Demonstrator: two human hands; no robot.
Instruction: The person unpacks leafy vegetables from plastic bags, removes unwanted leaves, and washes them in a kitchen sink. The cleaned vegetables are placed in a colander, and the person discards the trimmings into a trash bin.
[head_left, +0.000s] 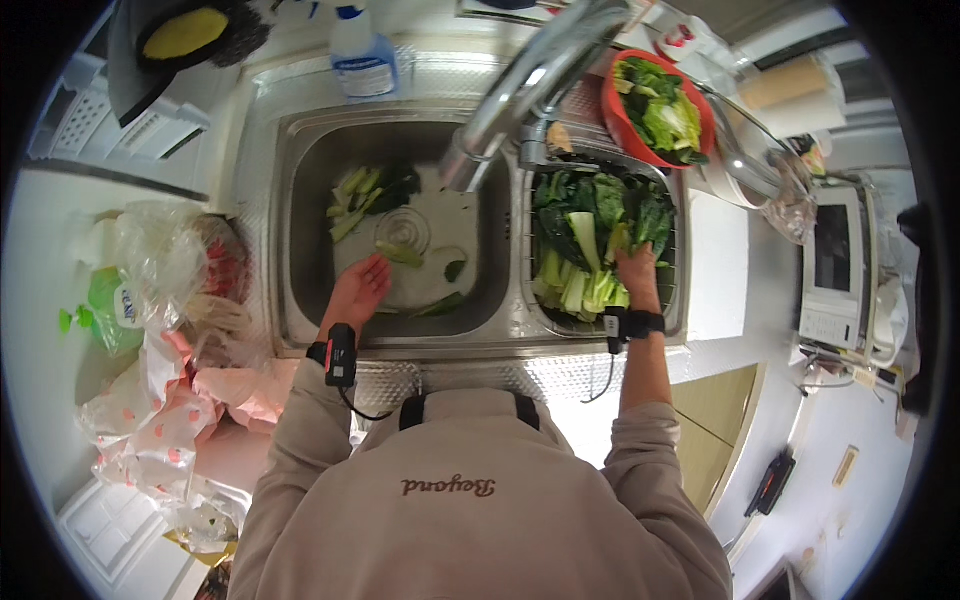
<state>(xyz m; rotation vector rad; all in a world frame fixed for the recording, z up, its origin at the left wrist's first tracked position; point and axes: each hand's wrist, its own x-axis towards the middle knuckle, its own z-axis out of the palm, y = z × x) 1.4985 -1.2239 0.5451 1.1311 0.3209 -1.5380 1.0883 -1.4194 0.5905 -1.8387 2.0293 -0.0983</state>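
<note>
My left hand (363, 286) is over the front of the left sink basin (307, 225), palm partly up, with nothing in it. Close to its fingertips a pale green stem piece (399, 253) lies on the basin floor by the drain. More cut stems and dark leaves (360, 196) lie at that basin's back left. In the right basin, a wire rack (674, 259) holds a heap of leafy greens (574, 232) with thick pale stalks. My right hand (638, 271) reaches into the heap's right side. Leaves hide its fingertips, so its grip is unclear.
A chrome faucet (510, 82) arches over the left basin. Behind the right basin stands a red bowl (611, 105) of greens. A blue spray bottle (364, 64) is at the back; plastic bags (161, 247) crowd the left counter. A white board (716, 262) lies to the right.
</note>
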